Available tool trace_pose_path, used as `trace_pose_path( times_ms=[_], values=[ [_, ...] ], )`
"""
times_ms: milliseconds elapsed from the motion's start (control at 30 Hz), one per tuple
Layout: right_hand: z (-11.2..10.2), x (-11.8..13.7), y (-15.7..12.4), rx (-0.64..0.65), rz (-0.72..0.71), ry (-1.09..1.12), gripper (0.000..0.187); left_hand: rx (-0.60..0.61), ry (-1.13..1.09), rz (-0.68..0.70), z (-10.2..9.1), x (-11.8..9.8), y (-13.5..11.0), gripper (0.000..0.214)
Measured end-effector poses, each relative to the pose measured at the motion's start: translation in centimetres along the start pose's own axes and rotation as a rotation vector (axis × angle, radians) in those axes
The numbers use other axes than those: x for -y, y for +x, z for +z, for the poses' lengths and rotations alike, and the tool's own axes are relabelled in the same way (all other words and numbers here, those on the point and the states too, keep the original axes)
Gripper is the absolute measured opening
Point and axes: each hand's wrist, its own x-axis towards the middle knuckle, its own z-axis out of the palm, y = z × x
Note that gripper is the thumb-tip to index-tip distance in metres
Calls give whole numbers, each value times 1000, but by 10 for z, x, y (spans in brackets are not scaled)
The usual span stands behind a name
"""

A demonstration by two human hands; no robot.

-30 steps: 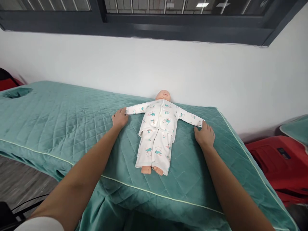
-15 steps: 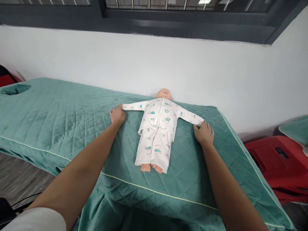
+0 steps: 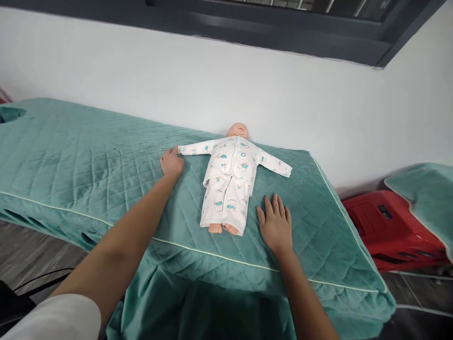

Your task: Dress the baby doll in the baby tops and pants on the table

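A baby doll [image 3: 238, 131] lies on its back on the green quilted bed cover [image 3: 116, 156], its head by the wall. It wears a white printed jacket [image 3: 233, 160] with both sleeves spread out, and matching trousers [image 3: 226, 203]; its feet show below the hems. My left hand [image 3: 171, 162] is closed at the cuff of the sleeve on the left, fingers pinching its end. My right hand [image 3: 276, 224] is open, palm down with fingers extended, over the cover beside the trouser legs, holding nothing. The sleeve on the right [image 3: 274, 165] lies free.
A white wall [image 3: 212, 80] runs behind the bed, with a dark window frame [image 3: 247, 30] above. A red plastic chair or case [image 3: 389, 226], partly under green cloth [image 3: 424, 193], stands to the right. The cover has a hole [image 3: 10, 114] at far left.
My right hand has let go of the sleeve end on the right and moved down and left, beside the doll's legs. My left hand stays at its cuff. The view has tilted down slightly.
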Motion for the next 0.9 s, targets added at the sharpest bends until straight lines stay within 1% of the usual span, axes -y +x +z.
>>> trace_pose_path(
  times_ms=[67, 100, 167, 233, 267, 300, 367, 400, 467, 567, 633, 700, 767, 900],
  values=[
    [-2, 12, -25, -33, -19, 22, 60, -11, -114, 5, -5, 0, -18, 60],
    [-3, 17, -38, -44, -30, 38, 59, -12, -155, 14, -7, 0, -31, 61],
    [-4, 26, -64, -59, -54, 79, 58, -1, -204, 46, -15, 1, -68, 59],
    [-3, 34, -90, -67, -68, 131, 57, 16, -364, 133, -24, 0, -114, 49],
    [-3, 37, -101, -66, -72, 163, 58, 45, -434, 181, -30, -1, -140, 43],
    [-2, 40, -112, -60, -75, 200, 58, 102, -503, 234, -36, -3, -164, 39],
    [-1, 44, -128, -39, -72, 294, 59, 256, -620, 329, -47, -7, -207, 36],
    [-1, 45, -133, -31, -63, 351, 60, 298, -654, 350, -51, -10, -224, 36],
    [-2, 48, -135, -31, -13, 486, 60, 332, -687, 366, -57, -15, -246, 40],
    [-8, 52, -123, -49, 75, 709, 56, 284, -684, 341, -57, -19, -257, 37],
    [-13, 57, -110, -65, 61, 796, 49, 235, -671, 318, -53, -22, -256, 27],
    [-17, 64, -96, -102, 9, 810, 41, 210, -652, 310, -49, -25, -254, 19],
    [-18, 69, -82, -147, -24, 792, 32, 212, -628, 327, -47, -28, -250, 13],
    [-19, 75, -60, -203, -52, 769, 13, 257, -613, 404, -52, -35, -242, 12]
  ],
)
